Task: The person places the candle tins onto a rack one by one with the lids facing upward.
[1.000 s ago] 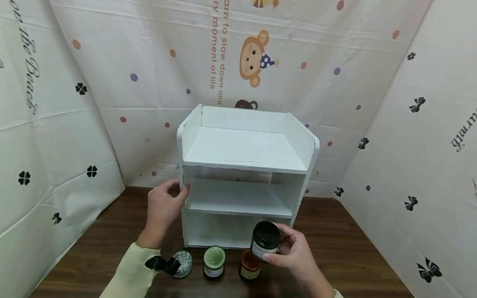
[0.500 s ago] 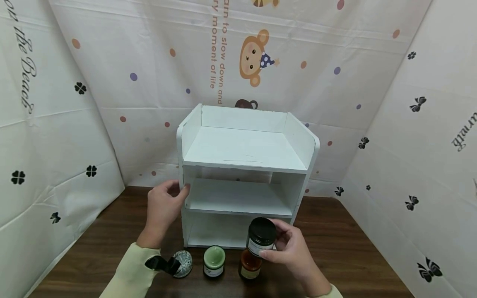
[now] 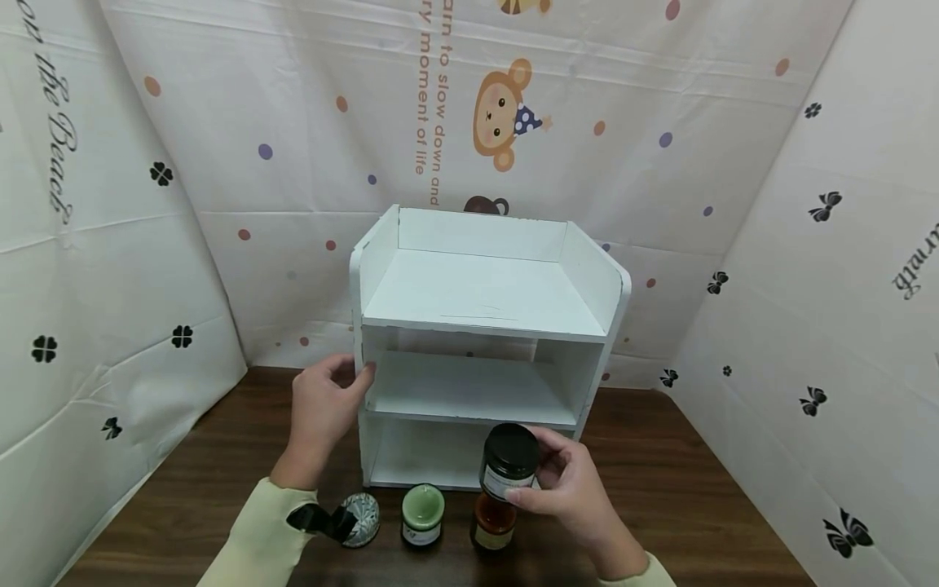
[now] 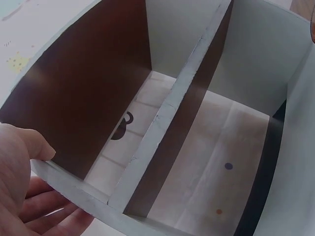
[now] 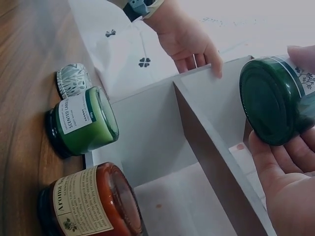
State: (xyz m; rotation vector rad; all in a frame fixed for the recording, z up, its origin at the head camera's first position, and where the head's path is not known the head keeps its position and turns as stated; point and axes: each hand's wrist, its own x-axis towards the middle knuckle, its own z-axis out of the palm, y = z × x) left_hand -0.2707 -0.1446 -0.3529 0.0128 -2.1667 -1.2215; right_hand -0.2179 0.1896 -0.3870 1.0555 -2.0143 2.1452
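Shelf [image 3: 469, 289] on brown table [image 3: 675, 497] (monkey-print backdrop [image 3: 293, 163])

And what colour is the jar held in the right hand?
The jar is dark green, clearest in the right wrist view.

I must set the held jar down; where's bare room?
Bare on the shelf: top board and middle board, between the side walls; also the table right of the right hand. Crowded before the shelf: green jar, amber jar, patterned jar.
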